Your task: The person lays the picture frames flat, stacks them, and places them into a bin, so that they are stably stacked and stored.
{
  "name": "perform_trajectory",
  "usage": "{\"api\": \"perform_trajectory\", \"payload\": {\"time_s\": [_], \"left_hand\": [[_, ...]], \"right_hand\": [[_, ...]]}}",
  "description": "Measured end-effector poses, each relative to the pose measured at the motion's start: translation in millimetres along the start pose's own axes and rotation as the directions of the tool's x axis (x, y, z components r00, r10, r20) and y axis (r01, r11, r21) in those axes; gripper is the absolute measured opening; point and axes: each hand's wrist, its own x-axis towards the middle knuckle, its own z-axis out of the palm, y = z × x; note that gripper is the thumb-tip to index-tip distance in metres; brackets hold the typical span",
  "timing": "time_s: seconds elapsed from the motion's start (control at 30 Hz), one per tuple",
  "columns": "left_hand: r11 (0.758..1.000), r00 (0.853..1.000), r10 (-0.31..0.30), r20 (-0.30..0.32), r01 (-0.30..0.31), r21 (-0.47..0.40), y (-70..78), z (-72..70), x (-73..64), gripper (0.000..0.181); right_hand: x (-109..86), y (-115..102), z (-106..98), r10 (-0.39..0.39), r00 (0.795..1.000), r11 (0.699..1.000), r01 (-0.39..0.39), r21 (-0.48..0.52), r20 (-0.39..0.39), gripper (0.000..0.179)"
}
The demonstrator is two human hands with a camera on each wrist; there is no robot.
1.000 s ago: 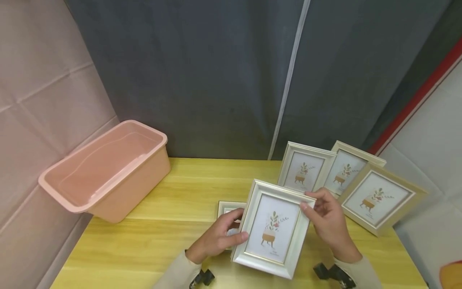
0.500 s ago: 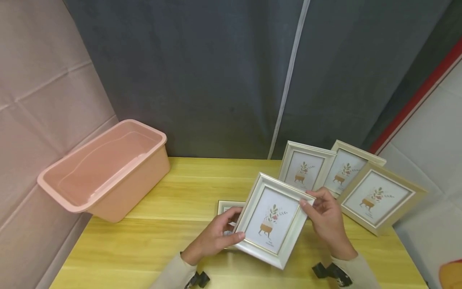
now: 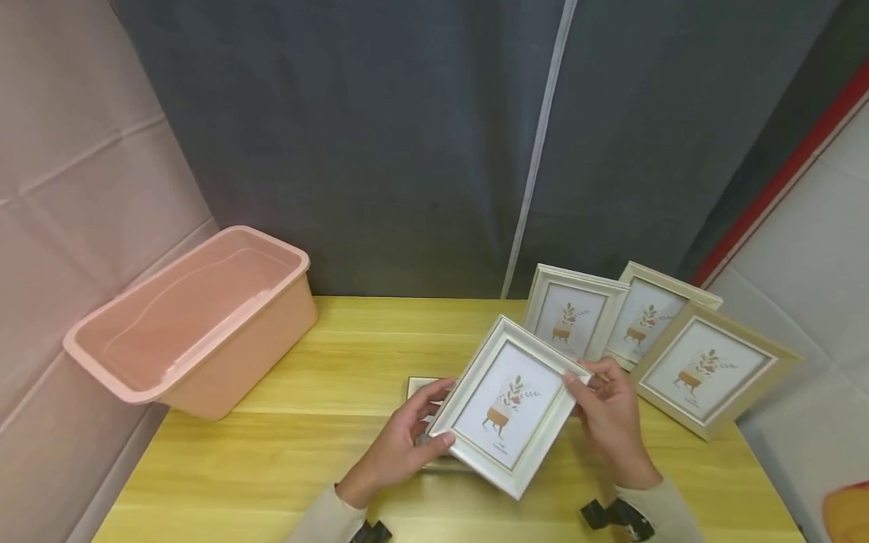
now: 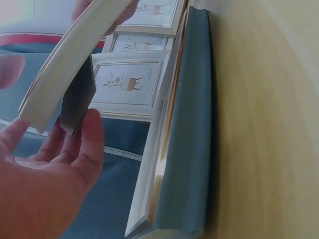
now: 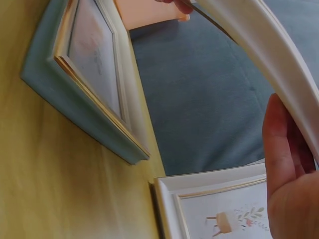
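Note:
Both hands hold a white picture frame [image 3: 505, 407] with a plant-pot print, tilted above the table. My left hand [image 3: 400, 445] has its thumb on the frame's lower left edge. In the left wrist view its fingers reach behind to the dark stand leg [image 4: 79, 94], which sticks out from the back. At the upper right corner, my right hand [image 3: 611, 418] pinches the frame between thumb and fingers. Under the held frame a second picture frame [image 5: 94, 50] lies flat on the table, mostly covered in the head view.
At the right stand three picture frames: a white one [image 3: 573, 313], a cream one [image 3: 645, 320] behind, and a beige one [image 3: 716, 373] in front. A pink plastic bin [image 3: 237, 339] sits at the left of the wooden table [image 3: 271, 467]. A grey curtain [image 3: 353, 151] hangs behind.
The held frame has turned clockwise in the head view and risen a little, its lower end swinging left. Both hands keep their hold and shift slightly left with it.

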Motion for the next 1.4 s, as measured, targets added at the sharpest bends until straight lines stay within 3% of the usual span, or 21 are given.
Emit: {"api": "perform_trajectory", "payload": {"time_s": [0.17, 0.37, 0.53, 0.87, 0.97, 1.2, 1.4], "left_hand": [[0.999, 0.999, 0.036, -0.034, -0.037, -0.029, -5.3, 2.5, -2.8, 0.06], [0.997, 0.995, 0.017, -0.101, -0.025, -0.076, -10.3, 3.7, -7.3, 0.055], [0.994, 0.985, 0.014, -0.171, -0.032, -0.101, -15.5, 8.0, -11.4, 0.054], [0.991, 0.959, -0.074, -0.272, 0.041, -0.123, -13.1, 19.1, -14.3, 0.063], [0.99, 0.949, -0.091, -0.302, 0.055, -0.126, -12.0, 23.4, -13.8, 0.069], [0.973, 0.9, -0.182, -0.395, 0.107, -0.203, -11.2, 35.0, -14.4, 0.076], [0.966, 0.899, -0.205, -0.387, 0.121, -0.229, -9.7, 37.4, -14.5, 0.081]], "right_hand": [[-4.3, 4, 2, 0.059, 0.994, 0.998, -0.062, -0.029, -0.096, 0.021], [-9.4, 7, 9, 0.132, 0.963, 0.99, -0.141, -0.022, -0.233, 0.018], [-12.7, 9, 14, 0.158, 0.945, 0.986, -0.166, -0.004, -0.285, 0.018], [-12.1, 15, 25, 0.182, 0.908, 0.983, -0.183, 0.036, -0.377, 0.019], [-12.9, 17, 27, 0.17, 0.908, 0.985, -0.171, 0.032, -0.383, 0.019], [-17.2, 22, 30, 0.159, 0.907, 0.987, -0.148, 0.057, -0.39, 0.019], [-21.1, 24, 34, 0.15, 0.921, 0.988, -0.131, 0.078, -0.36, 0.02]]}}
